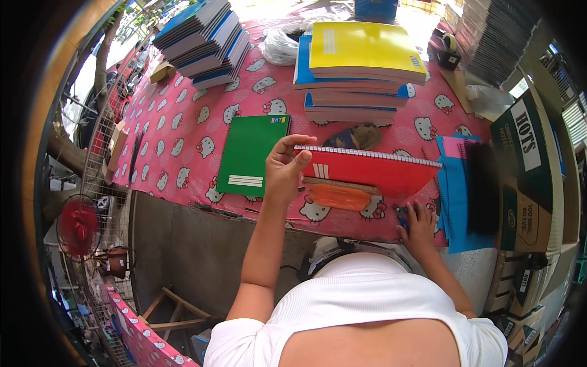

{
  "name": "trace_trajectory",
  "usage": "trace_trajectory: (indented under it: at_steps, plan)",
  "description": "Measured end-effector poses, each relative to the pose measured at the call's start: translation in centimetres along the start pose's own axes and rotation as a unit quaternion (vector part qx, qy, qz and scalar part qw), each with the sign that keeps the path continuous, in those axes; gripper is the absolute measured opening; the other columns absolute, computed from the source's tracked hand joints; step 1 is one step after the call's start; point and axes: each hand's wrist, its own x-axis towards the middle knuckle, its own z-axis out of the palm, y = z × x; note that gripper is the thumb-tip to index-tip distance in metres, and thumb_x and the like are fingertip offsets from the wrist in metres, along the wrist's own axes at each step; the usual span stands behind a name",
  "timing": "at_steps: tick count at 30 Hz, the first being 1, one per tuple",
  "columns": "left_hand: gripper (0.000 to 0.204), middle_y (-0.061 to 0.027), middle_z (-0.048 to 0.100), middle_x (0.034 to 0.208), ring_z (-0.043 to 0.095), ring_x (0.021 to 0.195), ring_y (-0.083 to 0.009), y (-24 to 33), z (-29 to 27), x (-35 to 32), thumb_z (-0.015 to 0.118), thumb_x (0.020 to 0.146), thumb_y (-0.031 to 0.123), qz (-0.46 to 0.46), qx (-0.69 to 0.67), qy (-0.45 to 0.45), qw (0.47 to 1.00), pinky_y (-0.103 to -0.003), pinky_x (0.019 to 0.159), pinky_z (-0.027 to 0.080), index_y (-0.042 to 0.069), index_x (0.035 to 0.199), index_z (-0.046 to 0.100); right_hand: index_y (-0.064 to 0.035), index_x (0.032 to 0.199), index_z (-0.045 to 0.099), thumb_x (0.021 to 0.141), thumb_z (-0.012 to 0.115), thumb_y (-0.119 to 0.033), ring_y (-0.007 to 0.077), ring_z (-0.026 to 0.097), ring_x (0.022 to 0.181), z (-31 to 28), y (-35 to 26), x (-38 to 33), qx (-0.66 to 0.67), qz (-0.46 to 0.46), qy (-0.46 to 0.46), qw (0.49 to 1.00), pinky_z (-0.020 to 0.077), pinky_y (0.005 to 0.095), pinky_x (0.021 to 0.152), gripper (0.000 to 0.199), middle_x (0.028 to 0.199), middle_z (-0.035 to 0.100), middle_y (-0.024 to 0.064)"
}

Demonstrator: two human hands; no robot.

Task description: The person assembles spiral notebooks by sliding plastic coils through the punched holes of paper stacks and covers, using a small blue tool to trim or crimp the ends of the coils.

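Observation:
My left hand (284, 171) is raised above the table, pinching the left end of a red spiral notebook (379, 170). The notebook is tilted, with its white wire binding along the upper edge. Down at the front edge of the table, my right hand (420, 229) has its thumb and fingers around a small dark tool with blue parts (401, 216); its exact kind is too small to make out. Left of the raised notebook, a green spiral notebook (254, 156) lies flat. An orange object (339, 197) and a brown strip (336, 185) lie beneath the red notebook.
Notebook stacks stand at the far side, one topped by a yellow notebook (367, 49), another leaning at the left (205, 46). Blue covers (455, 208) lie at the right, beside a cardboard box (526, 177). A tape dispenser (448, 54) sits far right on the pink patterned tablecloth (162, 140).

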Motion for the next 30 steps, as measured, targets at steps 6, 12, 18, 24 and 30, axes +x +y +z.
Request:
trace_trajectory:
  at_steps: [6, 12, 18, 24, 30]
  plan:
    - [0.016, -0.0141, 0.067, 0.095, 0.065, 0.092, -0.0171, 0.4, 3.3, -0.7, 0.071, 0.078, -0.006, 0.125, 0.130, -0.070, 0.981, -0.029, 0.080, 0.053, -0.001, 0.090, 0.062, -0.0007, 0.114, 0.059, 0.078, 0.069, -0.009, 0.0293, 0.058, 0.095, -9.9, -3.0, 0.2, 0.326, 0.073, -0.039, 0.942, 0.0471, 0.0357, 0.079, 0.038, 0.108, 0.057, 0.0167]
    - [0.020, -0.0170, 0.066, 0.097, 0.066, 0.089, -0.0198, -0.1, 8.9, -3.1, 0.070, 0.074, -0.012, 0.319, 0.245, -0.122, 0.907, -0.027, 0.074, 0.056, -0.001, 0.089, 0.063, 0.0009, 0.112, 0.058, 0.078, 0.070, -0.011, 0.0321, 0.057, 0.097, -16.1, -8.5, 6.0, 0.285, -0.102, 0.169, 0.938, 0.0504, 0.0361, 0.075, 0.038, 0.107, 0.057, 0.0183]
    - [0.025, -0.0161, 0.068, 0.092, 0.067, 0.086, -0.0208, -0.4, 9.4, -3.2, 0.075, 0.068, -0.013, 0.304, 0.213, -0.119, 0.921, -0.030, 0.073, 0.055, -0.001, 0.088, 0.065, 0.0038, 0.107, 0.061, 0.080, 0.071, -0.012, 0.0274, 0.063, 0.084, -15.9, -8.6, 6.3, 0.445, -0.058, 0.033, 0.893, 0.0513, 0.0335, 0.069, 0.033, 0.096, 0.061, 0.0161]
    - [0.026, -0.0155, 0.069, 0.091, 0.067, 0.086, -0.0231, -0.5, 8.4, -2.7, 0.076, 0.067, -0.013, 0.353, 0.241, -0.127, 0.895, -0.032, 0.075, 0.055, -0.002, 0.088, 0.066, 0.0008, 0.109, 0.060, 0.080, 0.071, -0.013, 0.0264, 0.060, 0.089, -16.2, -8.6, 5.7, 0.508, 0.004, 0.033, 0.861, 0.0502, 0.0336, 0.073, 0.034, 0.099, 0.059, 0.0146]
    - [0.027, -0.0154, 0.069, 0.091, 0.067, 0.088, -0.0247, -0.5, 8.5, -2.9, 0.073, 0.066, -0.016, 0.320, 0.227, -0.151, 0.907, -0.036, 0.079, 0.055, -0.003, 0.089, 0.066, -0.0004, 0.109, 0.060, 0.079, 0.072, -0.016, 0.0275, 0.058, 0.095, -15.4, -8.8, 6.5, 0.291, -0.062, 0.144, 0.944, 0.0492, 0.0344, 0.077, 0.036, 0.102, 0.058, 0.0157]
